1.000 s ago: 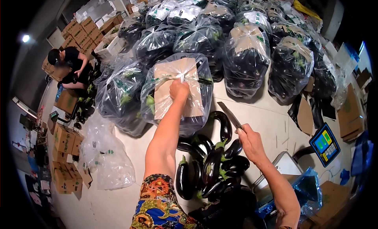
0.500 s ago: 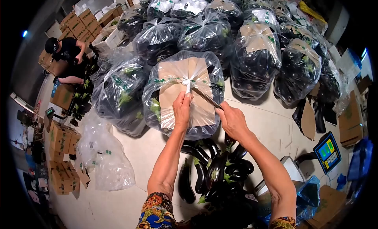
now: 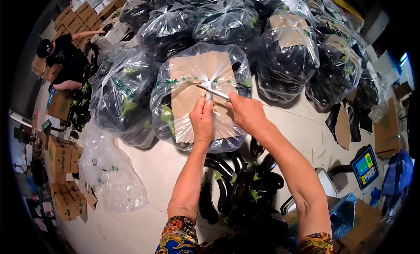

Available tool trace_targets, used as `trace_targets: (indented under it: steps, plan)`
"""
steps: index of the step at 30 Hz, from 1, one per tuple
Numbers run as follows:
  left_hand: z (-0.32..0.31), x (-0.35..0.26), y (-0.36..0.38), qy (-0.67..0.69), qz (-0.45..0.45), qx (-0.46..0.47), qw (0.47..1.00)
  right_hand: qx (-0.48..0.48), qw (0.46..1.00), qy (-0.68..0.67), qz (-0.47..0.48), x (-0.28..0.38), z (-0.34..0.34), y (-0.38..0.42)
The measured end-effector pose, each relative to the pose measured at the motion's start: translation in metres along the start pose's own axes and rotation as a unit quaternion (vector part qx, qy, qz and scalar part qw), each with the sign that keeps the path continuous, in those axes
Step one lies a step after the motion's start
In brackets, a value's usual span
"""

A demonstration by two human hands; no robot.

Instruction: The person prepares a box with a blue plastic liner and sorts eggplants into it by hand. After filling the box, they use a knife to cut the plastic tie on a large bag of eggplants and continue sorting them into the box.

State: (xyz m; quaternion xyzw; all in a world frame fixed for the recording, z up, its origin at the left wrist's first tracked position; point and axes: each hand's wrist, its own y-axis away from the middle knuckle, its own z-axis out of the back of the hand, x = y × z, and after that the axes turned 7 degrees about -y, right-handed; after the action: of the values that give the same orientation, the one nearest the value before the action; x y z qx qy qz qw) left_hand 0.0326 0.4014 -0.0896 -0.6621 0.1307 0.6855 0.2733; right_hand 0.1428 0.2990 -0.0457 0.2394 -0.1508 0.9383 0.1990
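Observation:
A clear plastic bag stands in front of me, with a sheet of brown cardboard under the film and eggplants around the sides. Its neck is gathered and tied in the middle. My left hand is closed around the twisted white end of the bag just below the knot. In my right hand is a long thin metal blade, which lies across the gathered neck and points up to the left. Its handle is hidden in my fist. Loose eggplants lie on the floor below my forearms.
More filled bags crowd the far side. An empty plastic bag and cardboard boxes are at the left. A scale display stands at the right. A person in black reaches out at the far left.
The blade has swung from sloping down-right to lying flatter across the neck, and my right hand has moved up and left. At the left the person has stretched an arm out.

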Motion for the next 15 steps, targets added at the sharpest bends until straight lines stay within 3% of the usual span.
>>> trace_targets:
  steps: [15]
  plan:
    - [0.002, 0.007, -0.002, 0.012, 0.009, -0.016, 1.0, 0.017, 1.0, -0.004, -0.002, 0.002, -0.001, 0.003]
